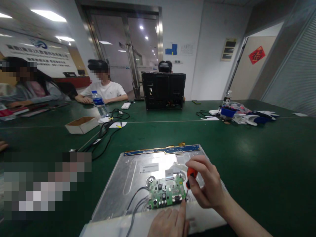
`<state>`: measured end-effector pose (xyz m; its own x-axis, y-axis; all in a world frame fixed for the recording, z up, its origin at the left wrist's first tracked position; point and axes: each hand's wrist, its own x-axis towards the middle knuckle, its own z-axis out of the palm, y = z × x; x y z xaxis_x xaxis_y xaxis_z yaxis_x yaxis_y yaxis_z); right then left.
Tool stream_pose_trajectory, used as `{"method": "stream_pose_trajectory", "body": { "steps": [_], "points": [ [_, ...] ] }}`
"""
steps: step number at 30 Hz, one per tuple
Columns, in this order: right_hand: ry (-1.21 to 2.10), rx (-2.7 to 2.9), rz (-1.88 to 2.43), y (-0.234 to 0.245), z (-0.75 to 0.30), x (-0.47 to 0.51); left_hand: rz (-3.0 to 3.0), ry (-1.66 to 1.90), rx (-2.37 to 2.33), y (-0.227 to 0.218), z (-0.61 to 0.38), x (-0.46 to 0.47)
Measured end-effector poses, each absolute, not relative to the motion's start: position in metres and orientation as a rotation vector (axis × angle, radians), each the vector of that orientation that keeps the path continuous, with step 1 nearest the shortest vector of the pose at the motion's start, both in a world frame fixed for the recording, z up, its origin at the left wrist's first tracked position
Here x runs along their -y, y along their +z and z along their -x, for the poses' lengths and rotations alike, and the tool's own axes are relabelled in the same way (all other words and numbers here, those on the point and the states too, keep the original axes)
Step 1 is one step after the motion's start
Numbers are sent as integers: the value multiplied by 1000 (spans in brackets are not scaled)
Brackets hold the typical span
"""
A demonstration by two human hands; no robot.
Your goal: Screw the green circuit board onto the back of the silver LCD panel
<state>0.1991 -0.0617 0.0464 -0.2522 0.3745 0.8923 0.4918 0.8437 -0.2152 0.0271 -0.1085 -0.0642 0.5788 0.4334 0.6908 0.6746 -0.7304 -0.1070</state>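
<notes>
My right hand [207, 182] grips a screwdriver [192, 174] by its short orange and black handle. Its thin shaft points down at the lower right corner of a green circuit board [166, 192]. My left hand [170, 222] lies below the board, palm down, its index finger stretched out to that same corner. Whatever is under the screwdriver's tip is too small to make out. The board sits on the silver metal back of a flat display panel [133, 177], with dark cables [134, 210] leaving its left side. Along the panel's far edge runs a narrow blue circuit strip [163, 150].
A black monitor housing [164, 90] stands across the green table [259, 158]. Left are an open cardboard box [82, 126], a water bottle [99, 104] and black cables [100, 135]. Gloves and a blue container [227, 112] lie at right. Other people sit around the table.
</notes>
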Motion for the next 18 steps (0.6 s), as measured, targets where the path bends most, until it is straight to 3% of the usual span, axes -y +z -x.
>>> {"method": "stream_pose_trajectory", "body": {
  "steps": [18],
  "points": [
    [-157,1847,616,40,-197,60,2482,-910,910,-66,-27,109]
  ]
}}
